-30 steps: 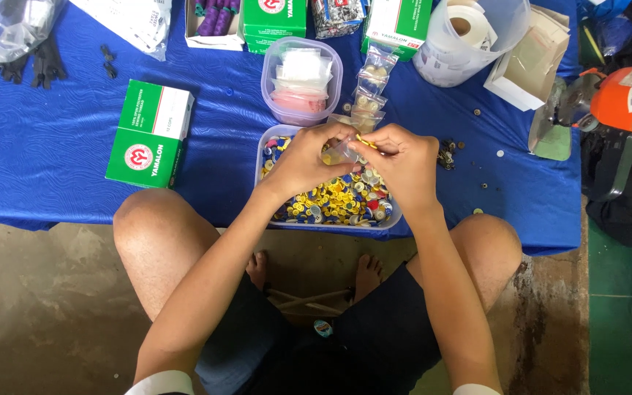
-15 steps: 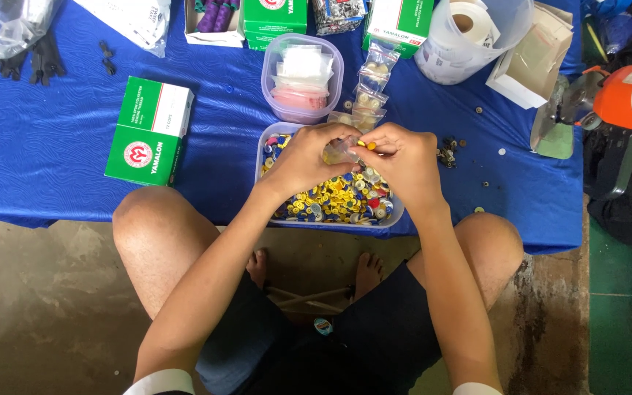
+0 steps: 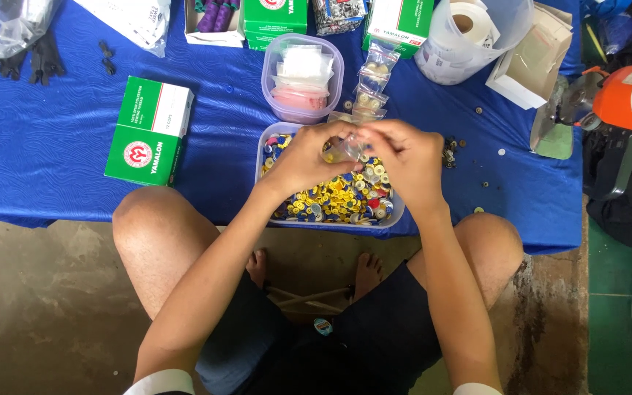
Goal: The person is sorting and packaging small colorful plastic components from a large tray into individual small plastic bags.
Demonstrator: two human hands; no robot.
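Hands, left (image 3: pixel 307 157) and right (image 3: pixel 404 159), pinched a small clear bag (image 3: pixel 347 148) above the button tub (image 3: pixel 396 217); tilting toward six o'clock risked spilling buttons.

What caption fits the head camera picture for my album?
Both hands, left hand and right hand, pinch a small clear bag over a tub of colourful buttons.

Much of the tray of mixed buttons (image 3: pixel 330 205) was covered by the left hand (image 3: pixel 305 157) and right hand (image 3: pixel 407 157), between which a small clear bag (image 3: pixel 347 148) was pinched, its contents too blurred to be told. The green boxes (image 3: pixel 276 18) at the table's far side were cut off by the top edge, as was the plastic bag (image 3: pixel 5 25) at upper left.
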